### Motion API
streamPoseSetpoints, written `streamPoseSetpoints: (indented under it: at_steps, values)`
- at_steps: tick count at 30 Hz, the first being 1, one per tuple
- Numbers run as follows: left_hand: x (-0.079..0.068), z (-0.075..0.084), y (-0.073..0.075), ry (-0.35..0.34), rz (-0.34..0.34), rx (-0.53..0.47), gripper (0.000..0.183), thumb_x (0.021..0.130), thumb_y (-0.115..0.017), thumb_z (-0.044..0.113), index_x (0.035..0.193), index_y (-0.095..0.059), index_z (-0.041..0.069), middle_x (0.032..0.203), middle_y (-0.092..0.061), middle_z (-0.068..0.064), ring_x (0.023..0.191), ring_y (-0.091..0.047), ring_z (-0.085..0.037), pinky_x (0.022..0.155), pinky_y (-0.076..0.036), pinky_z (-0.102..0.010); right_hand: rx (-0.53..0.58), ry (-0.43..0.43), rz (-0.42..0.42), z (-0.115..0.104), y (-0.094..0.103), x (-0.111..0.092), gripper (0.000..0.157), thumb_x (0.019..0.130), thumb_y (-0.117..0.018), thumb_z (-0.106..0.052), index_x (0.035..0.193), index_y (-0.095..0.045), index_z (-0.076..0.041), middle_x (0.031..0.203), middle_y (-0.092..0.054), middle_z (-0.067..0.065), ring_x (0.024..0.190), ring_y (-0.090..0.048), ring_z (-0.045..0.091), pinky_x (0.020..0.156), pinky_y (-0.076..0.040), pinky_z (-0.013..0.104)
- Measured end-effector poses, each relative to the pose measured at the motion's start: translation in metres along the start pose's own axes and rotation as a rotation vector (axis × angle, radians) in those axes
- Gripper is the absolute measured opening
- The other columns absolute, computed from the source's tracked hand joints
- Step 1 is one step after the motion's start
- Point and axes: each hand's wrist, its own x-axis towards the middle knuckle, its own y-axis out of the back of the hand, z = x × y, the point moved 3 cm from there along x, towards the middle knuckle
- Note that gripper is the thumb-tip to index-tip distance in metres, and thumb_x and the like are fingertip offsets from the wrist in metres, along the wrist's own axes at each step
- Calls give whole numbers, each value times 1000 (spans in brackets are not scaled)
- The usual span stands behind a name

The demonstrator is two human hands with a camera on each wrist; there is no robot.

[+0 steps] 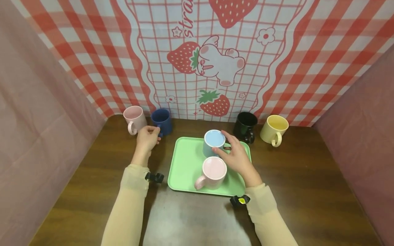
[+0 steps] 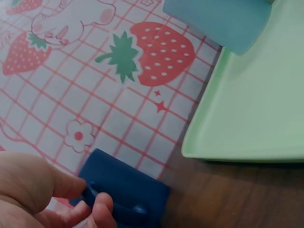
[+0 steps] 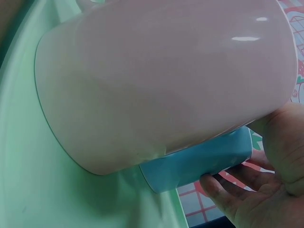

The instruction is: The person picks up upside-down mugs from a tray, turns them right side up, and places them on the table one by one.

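Note:
At the back left, my left hand (image 1: 147, 139) pinches the handle of a dark blue mug (image 1: 164, 125), which stands upright on the table. The left wrist view shows the thumb and fingers about that handle (image 2: 121, 208). My right hand (image 1: 239, 158) grips a light blue mug (image 1: 214, 139) at the back of the green tray (image 1: 184, 171), thumb on its near side and fingers on its far right. This mug is bottom up. In front of it on the tray sits a light pink mug (image 1: 214, 169), also bottom up, handle toward the near left.
Another pink mug (image 1: 136, 120) stands upright left of the dark blue one. To the right of the tray's back edge are a black mug (image 1: 245, 126) and a yellow mug (image 1: 273, 131), both upright. A strawberry-print cloth (image 1: 264, 68) hangs behind the wooden table (image 1: 301, 184).

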Motion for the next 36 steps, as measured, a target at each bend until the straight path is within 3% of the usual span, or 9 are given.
streamPoseSetpoints:
  at_steps: [4, 7, 10, 14, 17, 21, 24, 30, 36]
  values:
    - [-2, 7, 5, -36, 29, 73, 29, 109, -62, 18, 124, -65, -6, 107, -72, -24, 75, -71, -24, 67, -61, -32, -3, -7, -1, -1, 1, 1, 80, 97, -86, -15, 163, -45, 1, 157, -51, 31, 138, -58, 45, 105, -59, 53]
    - [13, -8, 9, -146, 68, 154, 28, 102, -72, 28, 114, -70, 2, 96, -73, -13, 78, -67, -21, 68, -56, -31, -11, -12, -5, 0, 2, 1, 81, 97, -86, -16, 164, -44, 1, 157, -50, 32, 139, -57, 45, 105, -58, 53]
    - [7, -2, 10, -223, 74, 263, 29, 100, -72, 31, 113, -71, 5, 98, -73, -11, 89, -67, -26, 79, -56, -40, -15, -10, 0, 0, 3, 2, 80, 97, -86, -15, 164, -44, 1, 157, -50, 32, 140, -57, 45, 105, -58, 53]
    - [-30, 31, 1, -290, -21, 367, 29, 105, -64, 27, 118, -70, 1, 109, -75, -17, 99, -71, -35, 91, -55, -51, -4, -12, 7, 1, 4, 3, 80, 97, -86, -14, 163, -44, 1, 156, -50, 31, 140, -57, 45, 106, -58, 53]
    - [-53, 37, -9, -362, -112, 418, 25, 106, -64, 26, 115, -71, 4, 105, -76, -13, 89, -73, -27, 83, -57, -43, 10, -17, 1, 1, 3, 3, 80, 97, -86, -14, 164, -44, 1, 157, -50, 32, 140, -57, 45, 106, -58, 53]
    - [-82, 36, -22, -424, -242, 463, 20, 105, -67, 23, 114, -71, 6, 101, -73, -8, 81, -71, -18, 76, -58, -39, 14, -20, -8, 1, 1, 2, 80, 97, -86, -14, 164, -44, 1, 157, -50, 32, 138, -58, 45, 106, -58, 53]
    - [-99, 33, -29, -483, -311, 488, 21, 103, -71, 22, 115, -71, 4, 105, -74, -9, 86, -74, -20, 80, -61, -42, 11, -24, -10, 1, 0, 2, 80, 97, -86, -15, 164, -44, 0, 157, -50, 32, 139, -58, 45, 106, -58, 53]
    - [-128, 29, -38, -603, -389, 511, 34, 98, -77, 21, 124, -70, 0, 121, -75, -15, 105, -75, -32, 91, -61, -47, 23, -25, -7, 1, -1, 2, 80, 97, -86, -15, 164, -44, 0, 156, -50, 32, 138, -59, 46, 106, -58, 53]
    - [-147, 26, -49, -667, -458, 556, 51, 96, -81, 26, 135, -65, -2, 128, -74, -16, 106, -74, -30, 94, -60, -48, 28, -15, 4, 3, -1, 1, 81, 97, -86, -16, 164, -44, 0, 155, -51, 31, 139, -58, 45, 107, -58, 53]
